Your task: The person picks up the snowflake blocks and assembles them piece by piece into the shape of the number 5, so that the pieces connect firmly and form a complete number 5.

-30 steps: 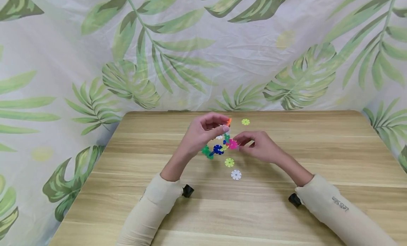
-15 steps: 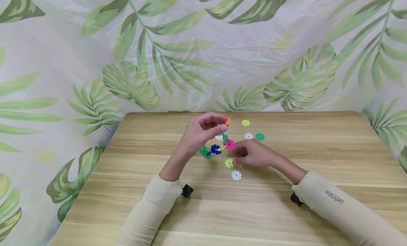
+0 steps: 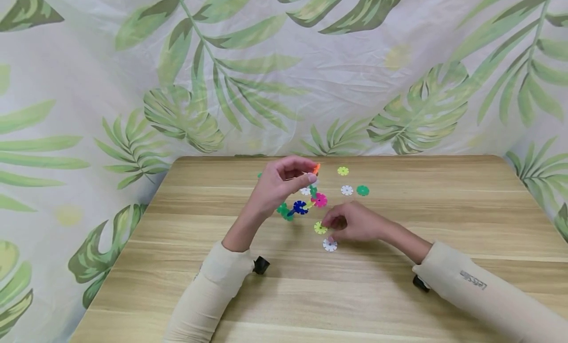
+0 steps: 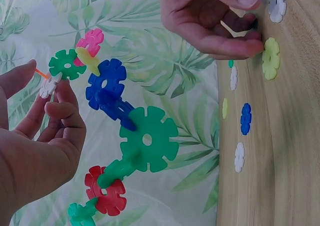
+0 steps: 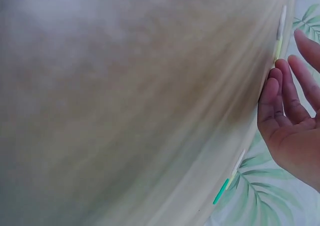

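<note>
My left hand (image 3: 276, 188) pinches the upper end of a chain of interlocked notched plastic discs, at a white disc (image 4: 47, 88) and an orange disc (image 3: 317, 168). Below hang a pink disc (image 3: 320, 200), a dark blue disc (image 3: 300, 207) and green ones; in the left wrist view a red disc (image 4: 114, 200) shows near the chain's far end. Low over the table, my right hand (image 3: 359, 222) has loosely bent fingers. Its fingertips are at a loose yellow-green disc (image 3: 319, 228), its thumb by a loose white disc (image 3: 330, 246). Nothing shows between thumb and fingers.
Farther back on the wooden table (image 3: 443, 200) lie a yellow-green disc (image 3: 343, 171), a white disc (image 3: 347, 190) and a green disc (image 3: 363, 190). A blue disc (image 4: 245, 119) also lies there in the left wrist view. A leaf-patterned cloth (image 3: 266, 77) hangs behind the table.
My right hand has moved away from the chain's pink disc, down and nearer to me, to the loose yellow-green and white discs. My left hand and the chain have shifted slightly left.
</note>
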The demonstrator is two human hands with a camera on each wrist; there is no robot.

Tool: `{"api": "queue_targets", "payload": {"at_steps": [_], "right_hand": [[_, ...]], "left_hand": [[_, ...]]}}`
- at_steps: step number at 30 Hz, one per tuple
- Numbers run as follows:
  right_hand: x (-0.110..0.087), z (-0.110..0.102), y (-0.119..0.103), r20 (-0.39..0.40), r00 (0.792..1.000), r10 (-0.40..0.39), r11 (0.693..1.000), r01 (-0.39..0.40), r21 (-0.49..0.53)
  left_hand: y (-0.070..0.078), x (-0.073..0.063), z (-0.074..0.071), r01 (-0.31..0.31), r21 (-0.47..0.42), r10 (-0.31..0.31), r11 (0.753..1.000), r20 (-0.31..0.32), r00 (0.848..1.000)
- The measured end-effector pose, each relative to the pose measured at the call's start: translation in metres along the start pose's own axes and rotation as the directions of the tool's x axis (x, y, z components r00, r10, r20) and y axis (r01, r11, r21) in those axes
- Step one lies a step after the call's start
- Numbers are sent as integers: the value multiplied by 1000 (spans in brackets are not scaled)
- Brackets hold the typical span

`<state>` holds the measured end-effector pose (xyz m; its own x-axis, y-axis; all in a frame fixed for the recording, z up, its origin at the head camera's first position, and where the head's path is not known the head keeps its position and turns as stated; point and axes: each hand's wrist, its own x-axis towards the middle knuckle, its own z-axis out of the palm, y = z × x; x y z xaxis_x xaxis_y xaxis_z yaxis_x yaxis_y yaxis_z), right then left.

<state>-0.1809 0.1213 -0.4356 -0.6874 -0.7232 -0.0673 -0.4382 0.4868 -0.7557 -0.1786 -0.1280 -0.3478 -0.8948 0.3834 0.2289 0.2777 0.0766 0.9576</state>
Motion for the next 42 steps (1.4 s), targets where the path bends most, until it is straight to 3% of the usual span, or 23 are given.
{"api": "queue_targets", "payload": {"at_steps": [11,20,27,30,33,38,42], "right_hand": [[-8,7,-5,10,1000,-2,999,2,-40],[-10,10,-8,64,998,-2,996,7,-84],[-18,4,-15,48,999,3,996,1,-89],[-24,-4,-16,5,999,36,997,-35,-70],[-30,-16,-17,-90,995,46,998,-49,-28],[-36,-35,-25,-259,964,54,998,-47,31],[-39,-45,-33,-334,939,83,994,-54,95]], "left_hand": [[1,0,0,-3,4,3,1000,0,1000],[0,0,1,-4,-9,4,1000,9,1000],[0,0,3,-3,14,2,1000,20,1000],[0,1,4,-1,22,1,1000,30,1000],[0,1,4,-3,2,3,1000,47,999],[-1,2,4,-2,-48,4,999,55,998],[-2,1,4,4,-54,-2,999,42,999]]}}
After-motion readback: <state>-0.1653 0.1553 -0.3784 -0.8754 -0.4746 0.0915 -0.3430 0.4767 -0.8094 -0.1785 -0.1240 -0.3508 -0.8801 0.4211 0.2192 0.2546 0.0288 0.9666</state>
